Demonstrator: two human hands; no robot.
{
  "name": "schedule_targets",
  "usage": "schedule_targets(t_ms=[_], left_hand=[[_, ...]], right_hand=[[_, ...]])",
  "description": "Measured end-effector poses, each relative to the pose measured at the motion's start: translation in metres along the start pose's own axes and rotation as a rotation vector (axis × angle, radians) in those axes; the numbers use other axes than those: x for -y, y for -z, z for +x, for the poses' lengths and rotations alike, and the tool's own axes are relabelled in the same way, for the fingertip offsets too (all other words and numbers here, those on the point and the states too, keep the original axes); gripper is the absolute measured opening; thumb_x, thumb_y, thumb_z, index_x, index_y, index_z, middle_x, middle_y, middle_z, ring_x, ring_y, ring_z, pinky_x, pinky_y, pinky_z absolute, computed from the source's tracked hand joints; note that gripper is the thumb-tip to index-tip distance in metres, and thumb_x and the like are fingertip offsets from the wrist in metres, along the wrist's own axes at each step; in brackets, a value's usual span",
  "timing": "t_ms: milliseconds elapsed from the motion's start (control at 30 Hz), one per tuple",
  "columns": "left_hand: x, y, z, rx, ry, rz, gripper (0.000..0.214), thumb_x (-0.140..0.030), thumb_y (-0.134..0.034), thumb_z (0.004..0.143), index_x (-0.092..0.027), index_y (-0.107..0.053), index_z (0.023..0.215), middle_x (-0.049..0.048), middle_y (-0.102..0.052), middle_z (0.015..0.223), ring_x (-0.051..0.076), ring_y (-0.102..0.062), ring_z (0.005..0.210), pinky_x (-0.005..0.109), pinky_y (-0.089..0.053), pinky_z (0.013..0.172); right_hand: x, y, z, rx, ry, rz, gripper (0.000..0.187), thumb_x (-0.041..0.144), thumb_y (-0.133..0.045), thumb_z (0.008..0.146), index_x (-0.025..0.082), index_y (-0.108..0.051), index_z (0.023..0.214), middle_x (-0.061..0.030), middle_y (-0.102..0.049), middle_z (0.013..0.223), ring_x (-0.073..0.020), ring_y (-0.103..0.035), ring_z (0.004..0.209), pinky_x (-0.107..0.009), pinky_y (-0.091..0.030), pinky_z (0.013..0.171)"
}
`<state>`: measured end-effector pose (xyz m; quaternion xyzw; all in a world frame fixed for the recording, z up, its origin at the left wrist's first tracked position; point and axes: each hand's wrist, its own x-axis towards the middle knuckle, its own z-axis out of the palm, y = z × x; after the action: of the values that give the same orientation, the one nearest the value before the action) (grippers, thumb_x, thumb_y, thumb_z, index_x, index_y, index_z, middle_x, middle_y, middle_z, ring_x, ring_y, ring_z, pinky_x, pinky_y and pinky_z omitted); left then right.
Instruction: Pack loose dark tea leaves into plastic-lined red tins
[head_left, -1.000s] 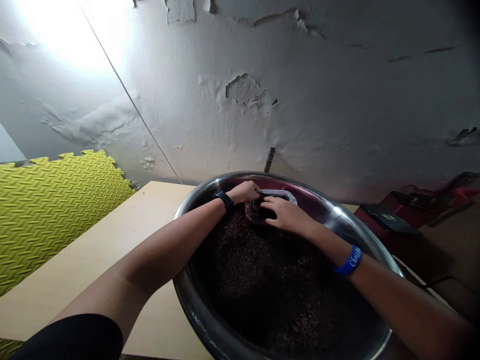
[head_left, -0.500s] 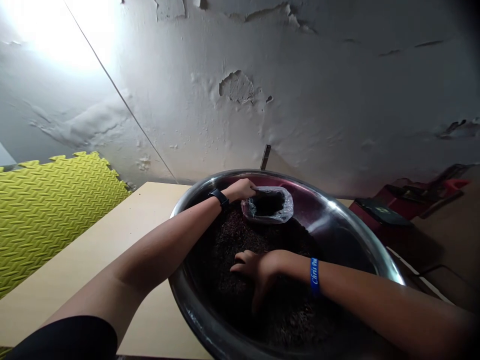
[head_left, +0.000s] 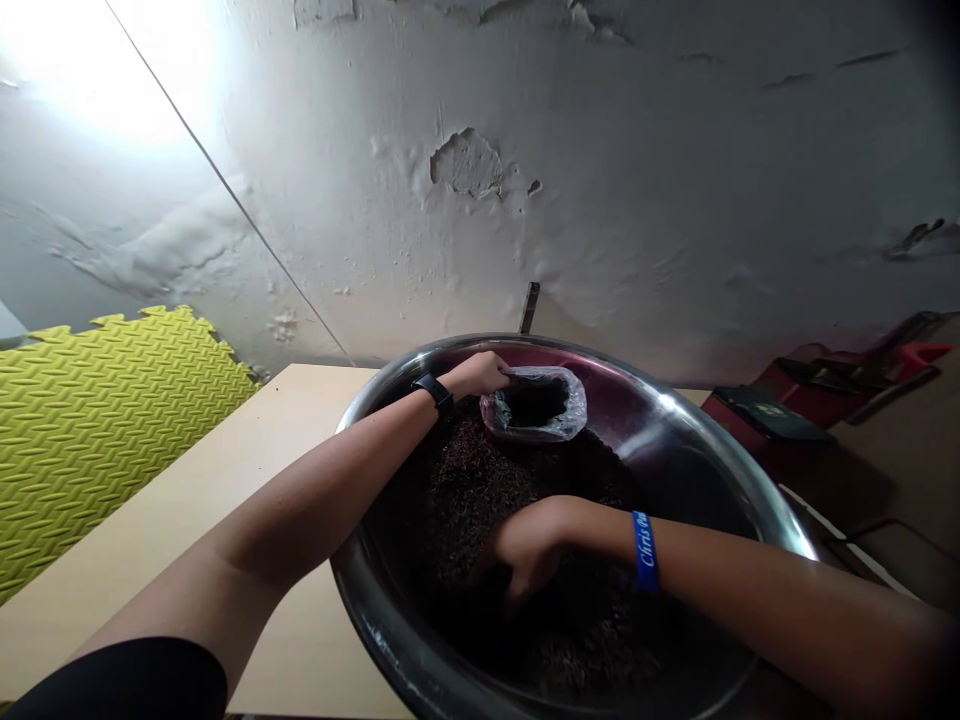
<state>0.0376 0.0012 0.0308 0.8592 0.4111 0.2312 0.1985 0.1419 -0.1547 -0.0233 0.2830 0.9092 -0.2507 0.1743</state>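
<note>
A large steel basin (head_left: 679,425) sits on a pale wooden table (head_left: 247,470) and holds a heap of dark loose material (head_left: 487,480). At its far side stands a small clear plastic bag (head_left: 535,405), open at the top and partly filled with the same dark stuff. My left hand (head_left: 480,372) pinches the bag's left rim. My right hand (head_left: 529,545), with a blue wristband, is curled down into the dark heap in the middle of the basin, fingers partly buried.
A yellow foam mat (head_left: 97,420) lies left of the table. A peeling white wall (head_left: 480,180) rises right behind the basin, with a thin cord running across it. Dark and red objects (head_left: 787,400) lie on the right, beyond the basin.
My right hand left the bag's mouth, came back toward me and dug its fingers into the dark heap. My left hand kept its hold on the bag's rim.
</note>
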Motion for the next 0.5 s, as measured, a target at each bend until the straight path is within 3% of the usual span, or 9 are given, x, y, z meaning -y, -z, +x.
schedule_targets(t_ms=[67,100,233,367,433,500], left_hand=[[0.0,0.001,0.001,0.016,-0.007,-0.011,0.02,-0.028,-0.052,0.066,-0.012,-0.065,0.063,-0.0016,-0.048,0.05,0.009,-0.039,0.049,0.022,-0.029,0.047],[0.001,0.001,0.001,0.021,-0.007,-0.016,0.021,-0.028,-0.053,0.066,-0.012,-0.066,0.065,-0.0014,-0.05,0.051,0.009,-0.04,0.049,0.022,-0.029,0.047],[0.0,0.001,-0.001,0.007,-0.005,-0.006,0.022,-0.03,-0.052,0.068,-0.011,-0.065,0.065,-0.0014,-0.049,0.051,0.008,-0.037,0.049,0.023,-0.029,0.047],[-0.003,0.003,-0.004,0.028,-0.027,-0.032,0.021,-0.027,-0.053,0.068,-0.009,-0.063,0.063,-0.0011,-0.049,0.052,0.008,-0.036,0.05,0.023,-0.029,0.048],[-0.004,0.003,-0.005,0.042,-0.027,-0.043,0.018,-0.024,-0.052,0.067,-0.009,-0.064,0.065,-0.0011,-0.049,0.052,0.008,-0.037,0.051,0.023,-0.029,0.048],[-0.004,0.003,-0.004,0.041,0.0,-0.039,0.018,-0.023,-0.05,0.067,-0.011,-0.064,0.065,-0.0019,-0.047,0.051,0.008,-0.036,0.05,0.023,-0.028,0.047]], right_hand=[[0.003,0.014,-0.008,0.111,0.052,-0.027,0.041,0.04,-0.066,0.069,0.017,-0.063,0.103,-0.0013,-0.067,0.077,-0.0137,-0.058,0.061,-0.022,-0.041,0.051],[0.004,0.022,-0.013,0.09,0.078,-0.034,0.037,0.04,-0.06,0.074,0.016,-0.063,0.103,-0.003,-0.067,0.081,-0.0141,-0.059,0.064,-0.022,-0.041,0.053],[0.002,0.053,-0.029,-0.32,0.141,-0.011,0.028,0.037,-0.053,0.081,0.016,-0.061,0.098,-0.0053,-0.066,0.088,-0.0152,-0.059,0.073,-0.024,-0.042,0.063],[-0.029,0.074,-0.04,-0.751,0.057,-0.042,0.024,0.03,-0.05,0.083,0.017,-0.057,0.102,-0.0063,-0.064,0.096,-0.0181,-0.058,0.086,-0.03,-0.044,0.077],[-0.051,0.079,-0.043,-0.867,-0.031,-0.17,0.029,0.019,-0.053,0.079,0.016,-0.056,0.107,-0.009,-0.061,0.107,-0.0209,-0.055,0.098,-0.034,-0.041,0.086],[-0.071,0.08,-0.044,-0.844,-0.146,-0.302,0.037,0.011,-0.053,0.073,0.014,-0.057,0.109,-0.0118,-0.057,0.114,-0.0235,-0.054,0.103,-0.036,-0.041,0.089]])
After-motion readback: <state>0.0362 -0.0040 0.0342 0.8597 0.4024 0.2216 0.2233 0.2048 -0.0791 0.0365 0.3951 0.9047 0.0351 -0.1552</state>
